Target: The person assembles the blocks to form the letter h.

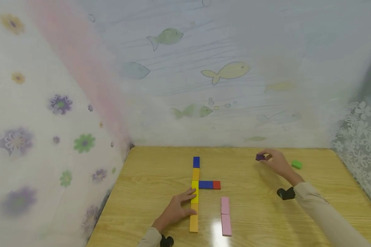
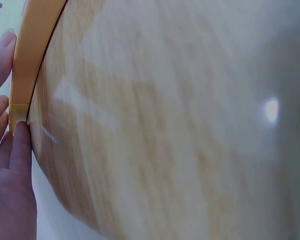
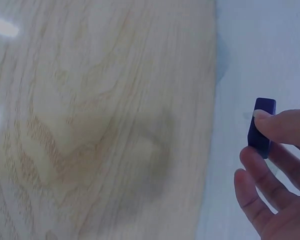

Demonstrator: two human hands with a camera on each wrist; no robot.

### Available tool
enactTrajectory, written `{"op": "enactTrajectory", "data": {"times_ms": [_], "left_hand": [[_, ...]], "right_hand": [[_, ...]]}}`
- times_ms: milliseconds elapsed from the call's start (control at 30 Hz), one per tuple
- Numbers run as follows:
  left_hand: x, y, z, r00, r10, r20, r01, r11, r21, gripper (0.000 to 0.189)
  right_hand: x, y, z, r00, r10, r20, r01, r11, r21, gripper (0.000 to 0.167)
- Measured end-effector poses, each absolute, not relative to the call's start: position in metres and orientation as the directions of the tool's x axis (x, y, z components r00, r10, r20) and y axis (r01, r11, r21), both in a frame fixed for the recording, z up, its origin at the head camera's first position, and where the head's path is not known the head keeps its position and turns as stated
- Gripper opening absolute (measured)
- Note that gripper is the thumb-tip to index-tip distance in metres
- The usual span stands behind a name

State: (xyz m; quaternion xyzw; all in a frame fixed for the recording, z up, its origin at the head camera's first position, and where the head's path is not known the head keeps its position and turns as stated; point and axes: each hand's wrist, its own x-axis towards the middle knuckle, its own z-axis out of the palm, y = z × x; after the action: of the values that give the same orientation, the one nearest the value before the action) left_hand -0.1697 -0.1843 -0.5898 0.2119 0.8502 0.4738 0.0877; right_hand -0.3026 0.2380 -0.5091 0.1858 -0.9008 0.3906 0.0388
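Between thumb and fingertips, my right hand point(image 1: 276, 162) holds a small dark purple block point(image 3: 262, 127) above the far right of the table. My left hand point(image 1: 175, 209) rests along a line of blocks, its fingertips on the yellow block point(image 1: 195, 197) and its thumb at the near orange block point(image 1: 193, 221). Farther up this line come another orange block point(image 1: 196, 174) and a blue block point(image 1: 196, 162) at the far end. A second blue block point(image 1: 205, 185) and a red block point(image 1: 216, 185) branch off to the right from the line.
Two pink blocks point(image 1: 225, 216) lie end to end right of the line. Beyond my right wrist sits a green block point(image 1: 296, 164). The wooden table point(image 1: 250, 219) meets a wall with painted fish at the back and a flowered wall on the left.
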Motion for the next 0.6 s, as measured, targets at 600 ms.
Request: {"op": "enactTrajectory", "data": {"times_ms": [600], "left_hand": [[-0.170,-0.184,-0.593,-0.895,0.442,0.060,0.284,0.463,0.839,0.064]], "right_hand": [[-0.279,0.196,-0.502,-0.858,-0.427,0.284,-0.493,0.537,-0.684,0.026]]}}
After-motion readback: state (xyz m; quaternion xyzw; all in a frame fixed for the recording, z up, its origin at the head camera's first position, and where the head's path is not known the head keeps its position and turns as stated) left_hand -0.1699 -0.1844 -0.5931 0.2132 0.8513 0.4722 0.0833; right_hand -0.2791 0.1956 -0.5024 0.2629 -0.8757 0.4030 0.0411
